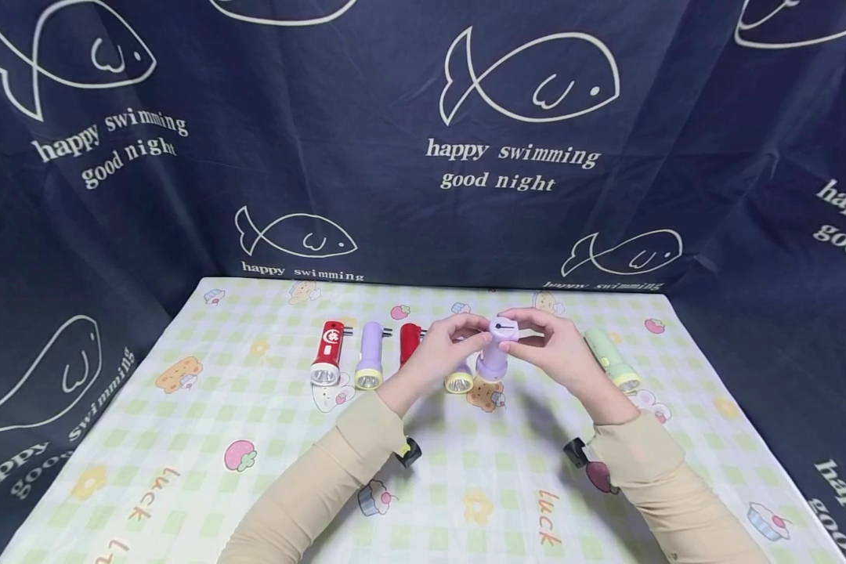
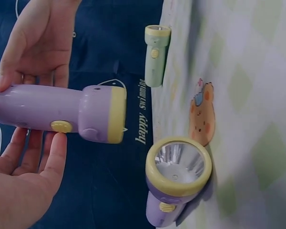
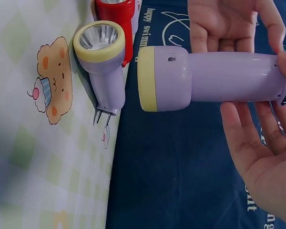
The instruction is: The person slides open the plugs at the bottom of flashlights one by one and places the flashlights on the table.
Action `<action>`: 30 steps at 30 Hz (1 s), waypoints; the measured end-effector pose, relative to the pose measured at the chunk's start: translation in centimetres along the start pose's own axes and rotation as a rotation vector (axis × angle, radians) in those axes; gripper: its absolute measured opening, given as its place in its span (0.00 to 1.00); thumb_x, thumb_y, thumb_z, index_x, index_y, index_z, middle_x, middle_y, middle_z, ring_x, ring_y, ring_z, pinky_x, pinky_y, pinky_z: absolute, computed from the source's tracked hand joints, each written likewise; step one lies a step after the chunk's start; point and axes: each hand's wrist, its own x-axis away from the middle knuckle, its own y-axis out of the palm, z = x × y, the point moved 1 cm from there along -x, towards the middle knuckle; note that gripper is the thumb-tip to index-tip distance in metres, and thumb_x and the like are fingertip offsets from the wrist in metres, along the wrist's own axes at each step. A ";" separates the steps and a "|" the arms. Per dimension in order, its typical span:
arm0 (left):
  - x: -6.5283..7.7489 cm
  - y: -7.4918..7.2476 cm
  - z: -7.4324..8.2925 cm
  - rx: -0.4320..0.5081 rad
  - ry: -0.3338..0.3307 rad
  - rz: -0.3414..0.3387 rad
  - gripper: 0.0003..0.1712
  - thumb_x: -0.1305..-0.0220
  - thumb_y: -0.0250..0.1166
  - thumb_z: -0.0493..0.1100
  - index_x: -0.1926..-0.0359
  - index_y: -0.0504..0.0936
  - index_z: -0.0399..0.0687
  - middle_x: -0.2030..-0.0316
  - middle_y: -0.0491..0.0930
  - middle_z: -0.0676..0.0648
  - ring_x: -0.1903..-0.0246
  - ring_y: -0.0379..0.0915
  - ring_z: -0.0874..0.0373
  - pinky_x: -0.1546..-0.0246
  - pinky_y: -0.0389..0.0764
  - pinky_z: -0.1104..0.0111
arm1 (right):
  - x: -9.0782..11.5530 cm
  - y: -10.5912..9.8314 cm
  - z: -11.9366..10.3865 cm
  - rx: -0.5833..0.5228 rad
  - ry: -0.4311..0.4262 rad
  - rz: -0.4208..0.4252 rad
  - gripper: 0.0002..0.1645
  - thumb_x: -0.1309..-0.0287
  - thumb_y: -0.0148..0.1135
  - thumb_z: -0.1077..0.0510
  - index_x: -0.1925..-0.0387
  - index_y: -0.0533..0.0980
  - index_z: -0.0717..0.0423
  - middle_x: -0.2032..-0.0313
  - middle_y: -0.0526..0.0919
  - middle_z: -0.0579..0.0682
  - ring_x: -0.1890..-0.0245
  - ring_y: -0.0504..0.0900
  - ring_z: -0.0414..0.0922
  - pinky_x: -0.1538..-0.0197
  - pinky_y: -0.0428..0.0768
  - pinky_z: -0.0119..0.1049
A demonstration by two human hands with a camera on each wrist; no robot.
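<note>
Both hands hold a purple flashlight [image 1: 492, 356] with a yellow head rim above the table, its tail end tipped up toward the head camera. A dark slot shows on that tail end. From its left side the left hand [image 1: 451, 343] pinches the body near the tail; the right hand [image 1: 551, 345] grips the same part from the right. In the left wrist view a yellow switch [image 2: 61, 126] on the body lies close to the left fingertips. Another purple flashlight [image 2: 176, 176] lies on the table just below, partly hidden by the left hand in the head view.
Left of the hands lie a red flashlight [image 1: 327, 352], a purple flashlight [image 1: 370, 354] and a second red flashlight [image 1: 409, 341], with plug prongs showing. A green flashlight [image 1: 612, 360] lies right of the right hand. A checked cloth [image 1: 268, 423] covers the table; a dark curtain [image 1: 395, 141] hangs behind.
</note>
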 end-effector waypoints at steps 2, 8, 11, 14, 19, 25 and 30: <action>-0.1 -0.1 0.1 0.006 -0.007 0.002 0.16 0.37 0.63 0.48 0.50 0.80 0.49 0.54 0.81 0.51 0.56 0.77 0.60 0.49 0.77 0.67 | 0.0 0.1 0.1 0.010 0.005 0.000 0.24 0.50 0.70 0.61 0.50 0.76 0.60 0.55 0.82 0.43 0.58 0.83 0.41 0.55 0.82 0.37; -0.6 -0.1 0.4 0.105 -0.084 0.009 0.16 0.37 0.62 0.49 0.53 0.81 0.45 0.56 0.82 0.49 0.58 0.80 0.58 0.54 0.80 0.68 | 0.0 0.4 0.0 0.034 -0.039 -0.005 0.23 0.51 0.70 0.64 0.51 0.77 0.64 0.53 0.80 0.57 0.61 0.84 0.44 0.57 0.83 0.37; -0.8 -0.1 0.5 0.147 -0.132 0.019 0.16 0.37 0.63 0.50 0.56 0.82 0.44 0.58 0.83 0.48 0.57 0.79 0.58 0.55 0.81 0.68 | 0.0 0.6 0.0 0.054 -0.063 -0.002 0.23 0.52 0.70 0.66 0.52 0.77 0.65 0.53 0.80 0.60 0.60 0.83 0.40 0.57 0.83 0.37; -0.8 -0.1 0.7 0.152 -0.154 0.027 0.15 0.38 0.63 0.49 0.57 0.82 0.43 0.59 0.83 0.48 0.57 0.79 0.59 0.56 0.81 0.68 | -0.1 0.7 -0.1 0.068 -0.074 0.005 0.23 0.53 0.70 0.68 0.52 0.77 0.65 0.53 0.80 0.60 0.60 0.81 0.34 0.57 0.83 0.37; -0.8 -0.1 0.9 0.149 -0.162 0.053 0.14 0.39 0.64 0.47 0.58 0.83 0.42 0.60 0.83 0.47 0.60 0.80 0.58 0.57 0.82 0.68 | 0.1 1.2 -1.5 0.080 -0.112 0.006 0.22 0.54 0.69 0.72 0.54 0.77 0.70 0.54 0.80 0.64 0.60 0.79 0.30 0.58 0.83 0.37; -0.5 -0.1 1.4 0.158 -0.174 0.096 0.10 0.41 0.65 0.43 0.61 0.85 0.43 0.61 0.83 0.49 0.62 0.80 0.59 0.58 0.83 0.66 | 0.3 1.6 -2.8 0.101 -0.122 0.001 0.21 0.54 0.68 0.72 0.55 0.76 0.72 0.56 0.80 0.65 0.60 0.79 0.30 0.57 0.83 0.39; -0.3 0.1 1.6 0.147 -0.163 0.133 0.08 0.43 0.66 0.41 0.63 0.85 0.42 0.64 0.83 0.48 0.64 0.80 0.59 0.61 0.83 0.67 | 0.5 1.6 -2.6 0.106 -0.139 0.010 0.22 0.54 0.68 0.72 0.54 0.76 0.72 0.56 0.80 0.65 0.60 0.80 0.31 0.57 0.83 0.38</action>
